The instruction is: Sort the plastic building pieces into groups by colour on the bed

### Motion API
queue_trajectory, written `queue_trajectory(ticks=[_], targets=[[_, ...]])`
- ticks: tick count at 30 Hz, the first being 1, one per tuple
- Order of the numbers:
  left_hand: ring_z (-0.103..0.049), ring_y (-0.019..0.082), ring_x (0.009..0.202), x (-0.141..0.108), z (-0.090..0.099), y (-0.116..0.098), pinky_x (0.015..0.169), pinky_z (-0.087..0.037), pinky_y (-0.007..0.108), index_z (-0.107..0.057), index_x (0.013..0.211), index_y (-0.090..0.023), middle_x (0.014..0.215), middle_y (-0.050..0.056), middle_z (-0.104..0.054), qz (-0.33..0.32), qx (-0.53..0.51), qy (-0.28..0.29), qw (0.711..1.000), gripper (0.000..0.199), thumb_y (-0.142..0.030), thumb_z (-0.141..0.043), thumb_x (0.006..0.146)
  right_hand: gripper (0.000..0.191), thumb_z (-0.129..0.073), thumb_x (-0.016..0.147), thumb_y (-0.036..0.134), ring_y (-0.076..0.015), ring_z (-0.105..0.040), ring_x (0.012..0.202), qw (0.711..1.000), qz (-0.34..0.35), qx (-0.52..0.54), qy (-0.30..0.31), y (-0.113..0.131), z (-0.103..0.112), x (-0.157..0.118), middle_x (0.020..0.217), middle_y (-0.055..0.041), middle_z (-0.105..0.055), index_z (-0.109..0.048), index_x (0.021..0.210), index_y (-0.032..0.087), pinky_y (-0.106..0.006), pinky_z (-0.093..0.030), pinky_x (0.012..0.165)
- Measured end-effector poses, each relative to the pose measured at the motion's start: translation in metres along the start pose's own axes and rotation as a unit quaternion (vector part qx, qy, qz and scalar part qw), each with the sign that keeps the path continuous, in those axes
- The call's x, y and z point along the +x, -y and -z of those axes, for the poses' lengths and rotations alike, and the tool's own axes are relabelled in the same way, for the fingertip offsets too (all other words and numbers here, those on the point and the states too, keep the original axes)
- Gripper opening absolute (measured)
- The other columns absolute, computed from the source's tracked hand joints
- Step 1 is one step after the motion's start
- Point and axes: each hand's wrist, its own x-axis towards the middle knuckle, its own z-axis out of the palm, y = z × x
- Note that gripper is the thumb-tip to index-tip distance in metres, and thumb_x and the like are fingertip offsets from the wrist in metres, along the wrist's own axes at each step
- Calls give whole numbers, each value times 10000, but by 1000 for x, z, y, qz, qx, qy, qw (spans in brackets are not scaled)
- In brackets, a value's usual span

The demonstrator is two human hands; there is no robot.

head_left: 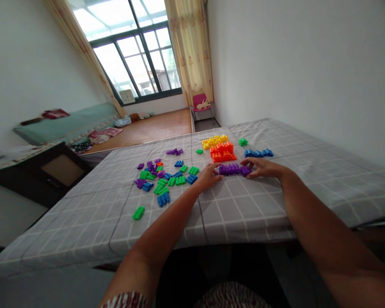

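A short row of purple ridged plastic toy blocks [229, 169] lies on the checked grey cloth. My left hand [209, 176] is at the row's left end, its thumb and finger curled about that end. At the other end, my right hand [260, 167] pinches a purple block [245, 171] between thumb and fingers, close against the row. Just behind the row stands a stack of orange blocks [222, 152], with yellow blocks [214, 141] beyond it. Blue blocks [258, 153] form a line behind my right hand.
Green, blue and purple blocks [162, 182] are scattered left of my left hand. Single green pieces [243, 142] lie farther back. The cloth-covered table [244, 214] has its front edge near me. A white wall [301, 64] rises at right; a bed [160, 124] and window stand beyond.
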Motion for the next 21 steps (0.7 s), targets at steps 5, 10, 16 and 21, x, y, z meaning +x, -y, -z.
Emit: queue_trajectory(ticks=[5, 10, 16, 21], targets=[[-643, 146, 828, 2, -4, 0, 811, -535, 321, -567, 1243, -216, 1159, 85, -565, -1, 10, 2, 1000, 541, -234, -708, 720, 594, -735, 616, 439, -253, -627, 896, 1000, 4, -5, -29, -2, -9, 11, 933, -79, -683, -635, 1136, 171, -371, -491, 844], [-649, 138, 806, -2, 1, -4, 830, -534, 324, -539, 1278, -178, 1192, 116, -555, -16, 12, 4, 1000, 578, -246, -705, 729, 669, -765, 582, 511, -260, -639, 896, 999, 1, 6, -54, 0, -6, 6, 1017, -96, -693, -648, 1160, 194, -379, -511, 822], [-646, 134, 813, -24, 80, 10, 869, -510, 316, -624, 1167, -186, 1185, 97, -596, -51, 90, -20, 994, 391, -286, -640, 790, 484, -596, 761, 607, -260, -640, 903, 973, -1, 63, -223, 14, 3, -1, 1037, -88, -701, -667, 1058, 231, -413, -517, 812], [-622, 189, 966, -70, 184, 74, 958, -460, 342, -689, 995, -193, 1037, 59, -686, 46, 160, -114, 979, 261, -209, -661, 736, 419, -558, 810, 586, -210, -632, 743, 979, 67, 2, -193, 61, -14, 19, 880, -74, -710, -686, 934, 207, -353, -516, 697]])
